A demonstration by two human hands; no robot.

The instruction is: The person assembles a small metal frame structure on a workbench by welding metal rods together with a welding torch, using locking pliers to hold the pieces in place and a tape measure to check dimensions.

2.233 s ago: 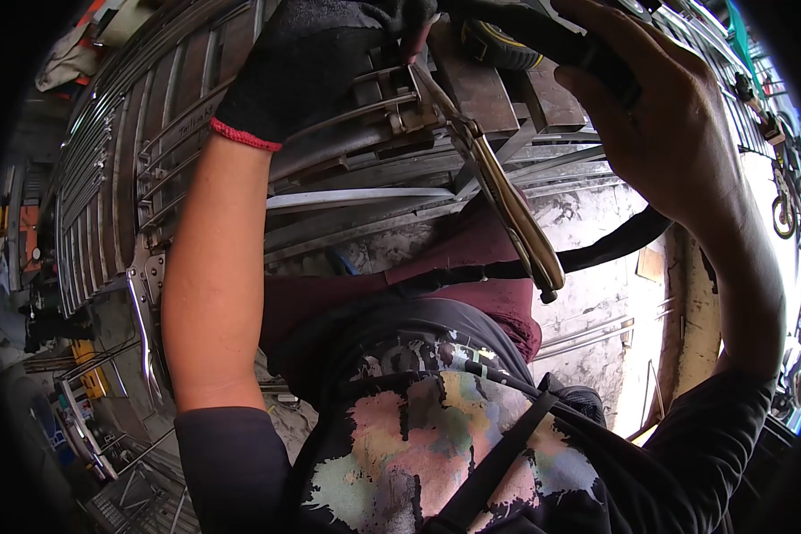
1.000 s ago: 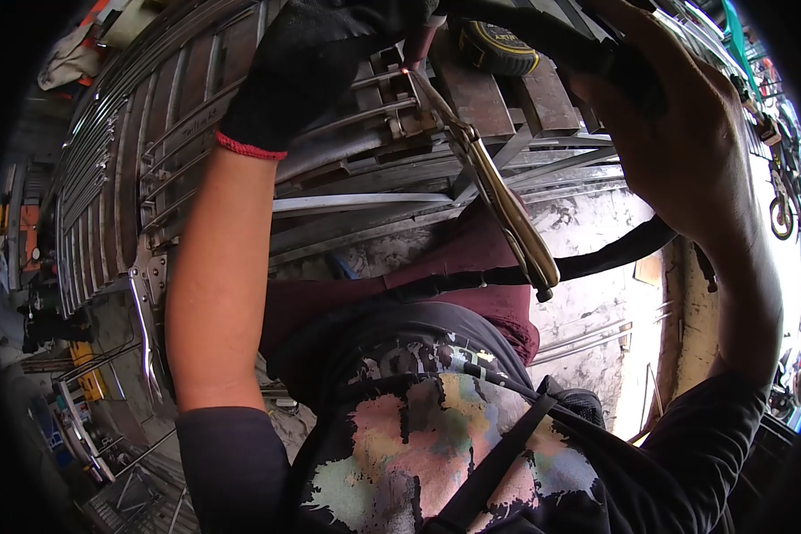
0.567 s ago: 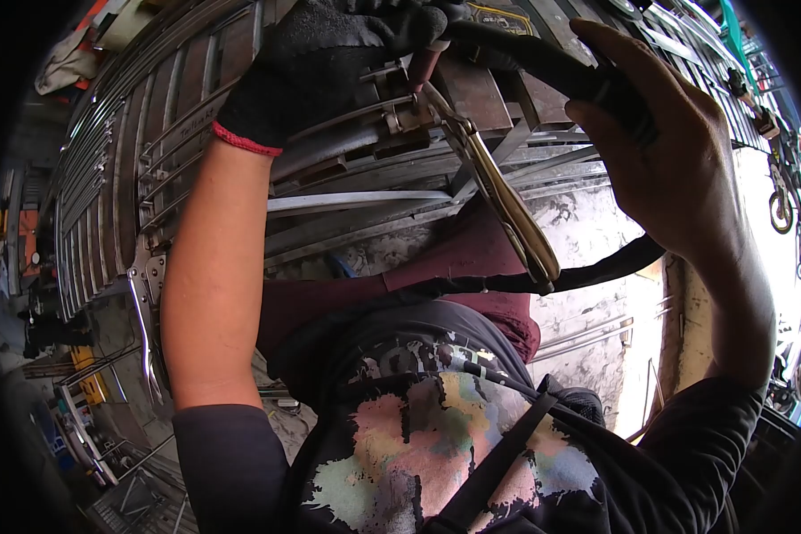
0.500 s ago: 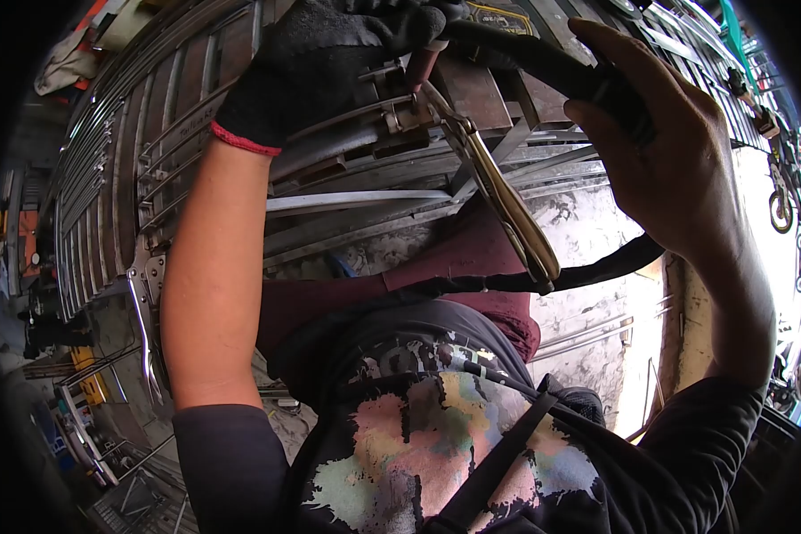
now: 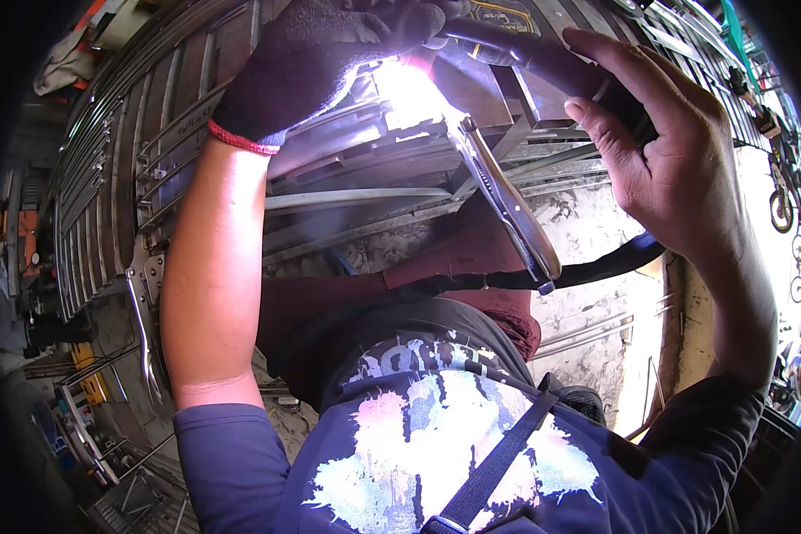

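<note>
The welding torch (image 5: pixel 543 60) lay over the near edge of the slatted metal frame (image 5: pixel 165 111), its nozzle end beside a white glare (image 5: pixel 408 92) that hid the metal beneath. The left hand (image 5: pixel 334 58), in a dark glove with a red cuff, was closed, its fingers curled at the torch's front end; the upper part of that grip could not be made out. The bare right hand (image 5: pixel 676 147) was half curled around the torch's black rear part, thumb on the near side and fingers on the far side.

A pair of locking pliers (image 5: pixel 507 203) stood in the way just beside the glare, its jaws lost in the light and its long handles slanting out past the near edge. A dark cable (image 5: pixel 601 262) ran across the person's lap, past the ends of those handles. Beyond the torch, a tape measure (image 5: pixel 505 15) lay on the slats, partly covered by the torch. The glove blocked the slats under it. At the frame's near left corner, more pliers (image 5: pixel 142 311) hung with their handles pointing down. Thin rods (image 5: pixel 587 336) lay on the stained floor (image 5: pixel 574 307).
</note>
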